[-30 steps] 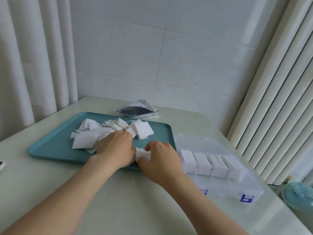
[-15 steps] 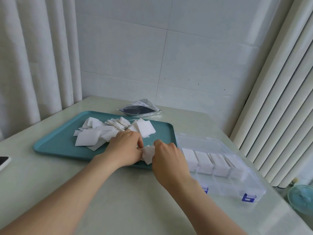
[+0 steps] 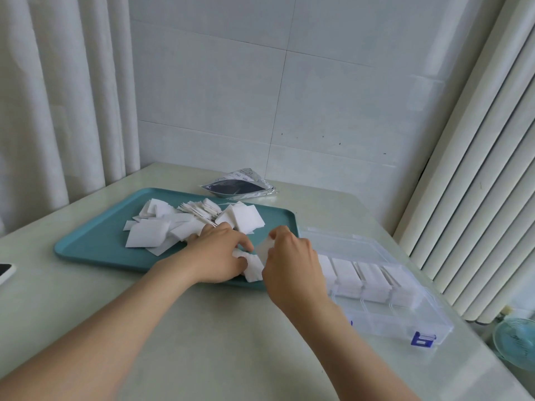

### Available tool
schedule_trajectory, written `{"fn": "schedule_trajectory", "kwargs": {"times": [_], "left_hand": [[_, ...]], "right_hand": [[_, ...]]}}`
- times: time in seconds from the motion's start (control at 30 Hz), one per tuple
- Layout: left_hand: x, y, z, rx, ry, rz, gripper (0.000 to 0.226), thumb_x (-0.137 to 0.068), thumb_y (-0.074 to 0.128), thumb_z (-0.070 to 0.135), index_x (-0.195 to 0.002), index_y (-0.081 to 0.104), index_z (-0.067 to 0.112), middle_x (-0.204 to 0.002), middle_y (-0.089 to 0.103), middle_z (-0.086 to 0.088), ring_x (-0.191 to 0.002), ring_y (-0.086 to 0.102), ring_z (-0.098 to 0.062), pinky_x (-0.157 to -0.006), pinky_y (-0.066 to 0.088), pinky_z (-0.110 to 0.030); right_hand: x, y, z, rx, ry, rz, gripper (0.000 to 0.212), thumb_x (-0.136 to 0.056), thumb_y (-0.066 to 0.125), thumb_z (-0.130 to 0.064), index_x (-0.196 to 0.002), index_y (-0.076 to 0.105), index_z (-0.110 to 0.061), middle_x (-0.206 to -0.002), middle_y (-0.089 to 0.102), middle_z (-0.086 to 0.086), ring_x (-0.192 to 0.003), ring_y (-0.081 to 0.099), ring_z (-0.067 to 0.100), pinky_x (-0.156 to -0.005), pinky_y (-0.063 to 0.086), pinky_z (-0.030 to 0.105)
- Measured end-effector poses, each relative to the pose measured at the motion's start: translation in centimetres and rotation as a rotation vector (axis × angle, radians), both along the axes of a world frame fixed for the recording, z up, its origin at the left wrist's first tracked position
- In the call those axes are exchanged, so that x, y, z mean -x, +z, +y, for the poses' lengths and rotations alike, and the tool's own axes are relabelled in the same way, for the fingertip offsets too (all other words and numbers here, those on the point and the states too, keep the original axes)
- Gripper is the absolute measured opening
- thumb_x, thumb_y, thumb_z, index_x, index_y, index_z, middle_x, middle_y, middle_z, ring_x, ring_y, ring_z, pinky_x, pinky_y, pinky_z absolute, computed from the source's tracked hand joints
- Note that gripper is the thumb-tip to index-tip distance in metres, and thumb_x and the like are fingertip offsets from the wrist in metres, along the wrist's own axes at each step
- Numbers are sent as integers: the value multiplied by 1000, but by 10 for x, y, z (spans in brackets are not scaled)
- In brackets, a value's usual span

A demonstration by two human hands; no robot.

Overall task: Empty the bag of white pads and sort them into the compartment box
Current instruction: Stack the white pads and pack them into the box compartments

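1. A pale table (image 3: 202, 337) stands in a corner between a tiled wall and white curtains. Two bare forearms reach forward across it.
2. On a teal tray (image 3: 86, 250) lies a loose pile of white pads (image 3: 162, 233), square and thin, overlapping at all angles.
3. At the tray's near right corner, the left hand (image 3: 220, 256) curls its fingers round a small stack (image 3: 254, 266) of these pads and holds it down. The right hand (image 3: 292, 264) pinches the upper edge of the same stack between thumb and fingertips.
4. Just to the right of the tray sits a clear plastic box (image 3: 434, 322) with its lid (image 3: 341, 244) folded back. Its far row of compartments holds upright packs of sorted pads (image 3: 373, 280). The near row looks bare.
5. The bag (image 3: 240, 186), flat and apparently emptied, lies behind the tray near the wall.
6. A phone (image 3: 4, 272) peeks in at the left edge, and a small fan (image 3: 515, 342) stands lower right.
7. The pads look very light, soft and floppy, probably fluffy cotton. They would likely cling, bend and fan apart rather than slide cleanly.
8. A stack seems best taken by two opposite edges, squeezed gently so the sheets stay squared, then lowered edge-first into a compartment. A hard pinch at one corner would likely let the rest droop or spill.
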State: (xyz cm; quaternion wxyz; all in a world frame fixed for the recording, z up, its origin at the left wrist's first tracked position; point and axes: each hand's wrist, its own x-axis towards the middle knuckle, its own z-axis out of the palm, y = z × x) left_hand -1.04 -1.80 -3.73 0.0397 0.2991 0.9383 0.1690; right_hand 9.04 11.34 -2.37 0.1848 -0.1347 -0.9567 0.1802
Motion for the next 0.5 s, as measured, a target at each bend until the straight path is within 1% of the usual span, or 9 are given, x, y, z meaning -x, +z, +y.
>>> {"fn": "schedule_trajectory", "kwargs": {"times": [0.07, 0.1, 0.2, 0.27, 0.3, 0.33, 0.4, 0.43, 0.5], "left_hand": [[3, 1, -3, -54, 3, -22, 19, -75, 53, 48, -90, 64, 55, -105, 62, 14, -110, 58, -19, -94, 52, -43], [4, 1, -4, -86, 6, -37, 17, -73, 56, 49, -86, 66, 53, -98, 67, 15, -101, 61, -15, -89, 55, -41], [5, 3, -7, -175, 3, -70, 16, -81, 66, 40, -94, 73, 45, -81, 68, 12, -77, 61, -6, -71, 54, -30], [6, 4, -8, -165, -8, -75, 25, -88, 62, 24, -103, 74, 40, -78, 63, 12, -69, 56, -4, -62, 44, -26], [6, 4, -9, -142, -13, -67, 31, -89, 59, 19, -108, 74, 38, -83, 63, 13, -74, 57, -4, -64, 44, -25], [6, 4, -9, -112, -17, -43, 36, -89, 57, 17, -114, 72, 37, -94, 65, 12, -86, 60, -8, -73, 49, -27], [6, 2, -7, -31, -4, 25, 40, -89, 55, 20, -124, 68, 34, -121, 61, 5, -118, 56, -22, -97, 50, -37], [5, 1, -7, 6, 3, 48, 40, -90, 54, 22, -127, 66, 33, -127, 57, 2, -125, 51, -26, -103, 47, -41], [4, 0, -5, 26, 4, 70, 39, -91, 53, 24, -127, 64, 33, -128, 54, 2, -125, 49, -25, -105, 45, -42]], "right_hand": [[3, -3, -1, 62, 15, 3, 32, -95, 53, -5, -126, 56, -11, -113, 66, 10, -106, 55, 30, -80, 47, 39], [4, -4, -2, 100, 18, 5, 28, -96, 55, -7, -123, 60, -10, -113, 67, 10, -108, 56, 30, -80, 49, 39], [10, -10, -4, 133, 14, 1, 13, -95, 60, -15, -100, 70, -7, -95, 71, 12, -92, 61, 33, -64, 50, 36], [11, -13, -6, 102, 1, -19, 14, -93, 64, -21, -88, 70, -9, -86, 67, 11, -81, 60, 33, -53, 40, 31], [11, -13, -7, 91, -13, -23, 15, -91, 66, -23, -87, 68, -9, -87, 65, 10, -80, 59, 32, -52, 38, 30], [11, -14, -7, 76, -29, -24, 19, -91, 67, -27, -87, 64, -9, -88, 62, 9, -81, 58, 32, -54, 37, 31], [9, -14, -7, 23, -57, -72, 35, -94, 64, -36, -75, 46, -13, -86, 50, 6, -80, 49, 32, -55, 30, 33], [9, -14, -9, 2, -60, -113, 44, -96, 62, -42, -71, 36, -16, -86, 47, 6, -81, 45, 31, -57, 28, 33], [12, -16, -11, 7, -57, -176, 52, -96, 62, -48, -69, 29, -19, -90, 47, 7, -86, 43, 32, -68, 30, 33]]}}
